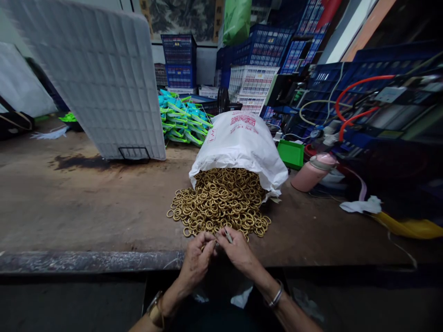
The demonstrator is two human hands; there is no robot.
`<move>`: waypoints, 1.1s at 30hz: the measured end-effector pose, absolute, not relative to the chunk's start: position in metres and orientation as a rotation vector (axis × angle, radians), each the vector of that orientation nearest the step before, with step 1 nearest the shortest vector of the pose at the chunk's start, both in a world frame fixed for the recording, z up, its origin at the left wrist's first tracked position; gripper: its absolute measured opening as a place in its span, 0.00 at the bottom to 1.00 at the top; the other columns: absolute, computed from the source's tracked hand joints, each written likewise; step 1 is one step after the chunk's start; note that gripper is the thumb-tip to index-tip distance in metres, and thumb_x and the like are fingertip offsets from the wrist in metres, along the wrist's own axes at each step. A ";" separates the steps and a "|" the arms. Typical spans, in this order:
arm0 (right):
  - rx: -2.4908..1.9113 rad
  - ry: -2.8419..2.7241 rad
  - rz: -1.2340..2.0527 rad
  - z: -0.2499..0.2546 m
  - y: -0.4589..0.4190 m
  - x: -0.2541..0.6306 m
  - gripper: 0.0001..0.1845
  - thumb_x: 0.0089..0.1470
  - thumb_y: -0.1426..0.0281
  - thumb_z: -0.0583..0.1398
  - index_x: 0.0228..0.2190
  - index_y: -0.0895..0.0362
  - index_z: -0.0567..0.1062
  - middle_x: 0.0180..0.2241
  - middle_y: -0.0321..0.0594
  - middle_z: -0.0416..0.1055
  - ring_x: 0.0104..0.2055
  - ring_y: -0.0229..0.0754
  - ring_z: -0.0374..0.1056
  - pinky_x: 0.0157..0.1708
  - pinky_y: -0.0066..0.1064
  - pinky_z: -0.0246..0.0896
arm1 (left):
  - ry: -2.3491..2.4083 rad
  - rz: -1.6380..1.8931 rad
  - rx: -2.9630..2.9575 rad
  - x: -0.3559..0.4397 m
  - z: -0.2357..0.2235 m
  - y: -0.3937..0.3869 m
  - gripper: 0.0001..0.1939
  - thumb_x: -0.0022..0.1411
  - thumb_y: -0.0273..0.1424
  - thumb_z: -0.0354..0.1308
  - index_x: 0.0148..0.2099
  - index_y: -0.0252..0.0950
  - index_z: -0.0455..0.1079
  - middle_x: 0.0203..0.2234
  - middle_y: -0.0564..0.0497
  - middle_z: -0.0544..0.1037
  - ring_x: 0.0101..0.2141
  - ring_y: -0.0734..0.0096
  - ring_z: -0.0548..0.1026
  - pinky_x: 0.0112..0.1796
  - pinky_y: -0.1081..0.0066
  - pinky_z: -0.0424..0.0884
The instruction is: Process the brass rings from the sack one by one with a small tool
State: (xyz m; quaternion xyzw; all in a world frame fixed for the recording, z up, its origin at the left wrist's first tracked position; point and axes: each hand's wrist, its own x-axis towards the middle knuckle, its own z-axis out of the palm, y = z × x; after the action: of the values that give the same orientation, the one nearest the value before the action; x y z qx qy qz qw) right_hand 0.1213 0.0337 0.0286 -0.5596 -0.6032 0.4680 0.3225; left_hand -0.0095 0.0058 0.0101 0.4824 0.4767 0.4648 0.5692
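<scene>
At the table's front edge, my left hand [198, 259] is closed, fingertips pinched. A bit of gold colour shows between its fingers, probably one of the rings, mostly hidden. Close beside it, my right hand [238, 251] is closed around a small slim metal tool [228, 235]; its kind is too small to make out. The fingertips of both hands nearly meet. Just beyond them lies a heap of brass-coloured rings [221, 203], spilling from the mouth of a white woven sack [242, 143] with red print, lying on its side.
A tall pale ribbed panel [114, 83] stands on the wooden table [86, 203] at left. Behind it are green and blue bundles [183, 117]. On the right are a green tray [290, 154], a pink bottle [313, 173] and a machine with red hoses [360, 87]. Stacked crates [252, 80] fill the back.
</scene>
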 end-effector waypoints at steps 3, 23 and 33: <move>-1.498 -1.631 1.182 0.029 0.033 0.120 0.13 0.46 0.61 0.53 0.19 0.57 0.64 0.18 0.30 0.58 0.22 0.33 0.53 0.24 0.25 0.49 | 1.071 1.019 1.051 -0.010 0.010 0.007 0.14 0.56 0.41 0.51 0.29 0.34 0.62 0.16 0.58 0.64 0.15 0.83 0.55 0.17 0.79 0.51; -1.536 -2.039 0.750 0.014 0.026 0.127 0.07 0.48 0.75 0.49 0.26 0.56 0.66 0.21 0.34 0.64 0.24 0.35 0.59 0.25 0.25 0.46 | 1.006 0.983 0.827 -0.011 0.014 0.005 0.16 0.53 0.43 0.54 0.28 0.34 0.61 0.16 0.59 0.62 0.14 0.85 0.53 0.15 0.80 0.46; -1.664 -2.292 0.560 0.024 0.018 0.118 0.11 0.44 0.80 0.48 0.28 0.56 0.65 0.26 0.37 0.70 0.26 0.37 0.62 0.26 0.27 0.43 | 1.079 1.019 0.911 -0.010 0.024 0.004 0.17 0.51 0.45 0.55 0.27 0.35 0.60 0.16 0.58 0.63 0.15 0.83 0.55 0.18 0.78 0.50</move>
State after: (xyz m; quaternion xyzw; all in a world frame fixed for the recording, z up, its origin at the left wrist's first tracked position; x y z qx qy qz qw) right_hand 0.1176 0.0180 0.0244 -0.5717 -0.7874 0.1923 0.1272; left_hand -0.0102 0.0037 0.0239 0.4002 0.4739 0.4476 0.6441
